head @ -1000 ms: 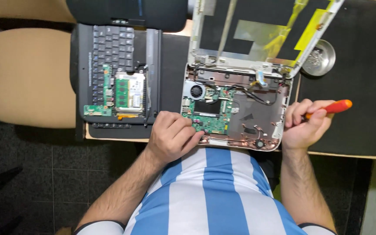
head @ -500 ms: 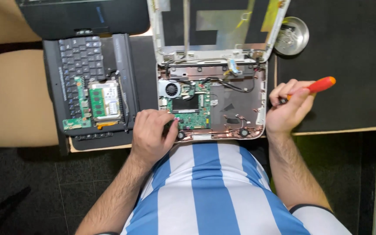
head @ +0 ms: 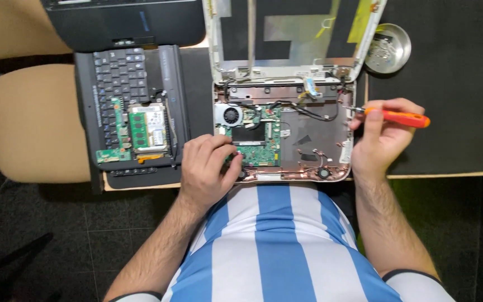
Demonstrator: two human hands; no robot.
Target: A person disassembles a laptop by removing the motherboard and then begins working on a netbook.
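Centrally, an opened laptop base (head: 286,134) is being worked on at the near edge of the bench (head: 448,84). Its green circuit board (head: 255,142) is being pressed by the left hand (head: 205,168), fingers curled on its near left corner. An orange-handled screwdriver (head: 392,116) is being held in the closed grip of the right hand (head: 381,140), its tip touching the base's far right edge. A detached keyboard (head: 121,84) is lying to the left.

My left hand (head: 205,168) rests palm down near the counter's front edge, fingers curled and spread, forearm bare and angled in from lower left. My right hand (head: 380,137) is raised at the wrist, fingers and thumb pinched closed, forearm coming straight up from below.
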